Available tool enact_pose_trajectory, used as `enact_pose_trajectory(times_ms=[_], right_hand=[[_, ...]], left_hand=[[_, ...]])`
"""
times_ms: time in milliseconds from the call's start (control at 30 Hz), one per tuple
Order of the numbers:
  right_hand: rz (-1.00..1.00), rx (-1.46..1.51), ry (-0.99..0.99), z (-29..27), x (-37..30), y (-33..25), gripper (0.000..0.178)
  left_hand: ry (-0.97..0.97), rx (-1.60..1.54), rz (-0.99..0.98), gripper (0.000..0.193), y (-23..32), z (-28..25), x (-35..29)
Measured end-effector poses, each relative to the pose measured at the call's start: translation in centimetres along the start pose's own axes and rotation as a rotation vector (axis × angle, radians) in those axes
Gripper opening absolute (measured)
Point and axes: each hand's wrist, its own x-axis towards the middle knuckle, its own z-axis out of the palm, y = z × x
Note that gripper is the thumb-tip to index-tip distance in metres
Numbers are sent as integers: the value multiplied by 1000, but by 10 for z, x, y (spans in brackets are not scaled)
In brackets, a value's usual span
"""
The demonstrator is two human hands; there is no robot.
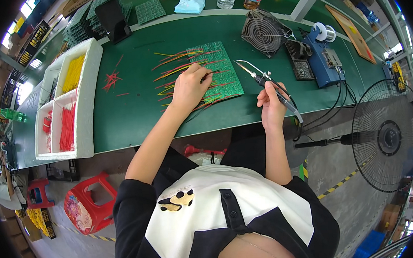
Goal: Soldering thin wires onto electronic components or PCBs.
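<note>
A green circuit board panel [232, 77] lies on the green table mat, with rows of red, yellow and black wires [168, 74] sticking out past its left side. My left hand [191, 85] rests over the middle of the panel. Its thumb and fingers are pinched together among the wires; what lies between the fingertips is hidden. To the right of the panel, my right hand [273, 106] grips a soldering iron [260, 79] with a thin metal feed tube along it. The iron's tip points up and left, just off the panel's right edge.
A white foam box [93, 79] of sorted wires stands left, near loose red wire pieces [112, 79]. At right are a small square fan [264, 31], a blue soldering station [323, 56] with a solder spool [325, 33], cables, and a large floor fan [389, 136].
</note>
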Motion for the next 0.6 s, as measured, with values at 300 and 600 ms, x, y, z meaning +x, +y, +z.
enact_pose_trajectory(times_ms=[300, 600], right_hand=[[68, -155, -109, 12, -4, -4, 15], [72, -180, -144, 12, -3, -1, 16]], left_hand=[[8, 9, -11, 11, -2, 1, 0], [12, -6, -20, 12, -2, 1, 0]])
